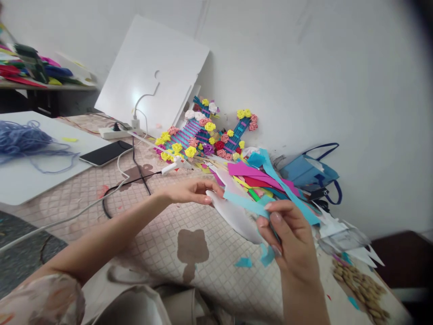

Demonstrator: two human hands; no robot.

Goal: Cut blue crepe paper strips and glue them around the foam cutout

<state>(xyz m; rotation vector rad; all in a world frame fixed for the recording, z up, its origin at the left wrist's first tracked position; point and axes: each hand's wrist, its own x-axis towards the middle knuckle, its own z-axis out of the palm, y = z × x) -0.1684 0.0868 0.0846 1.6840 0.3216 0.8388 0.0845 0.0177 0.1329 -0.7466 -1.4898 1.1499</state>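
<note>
My left hand (194,192) is closed, with thumb and fingers pinching the left tip of a curved white sheet piece (233,219). My right hand (291,232) pinches the right end of a light blue paper strip (245,203). The strip stretches between the hands above the white piece; its left end lies close to my left fingertips. Something dark shows between my right fingers, too hidden to name. Below the right hand, small light blue paper scraps (243,262) lie on the patterned table cover (223,280).
Coloured paper sheets (259,174) are piled behind the hands. A white glue gun (176,165) lies near letter-like shapes decorated with paper flowers (189,135). Cables, a phone (106,153) and blue yarn (23,140) are left; a blue bag (307,171) and peanuts (360,289) are right.
</note>
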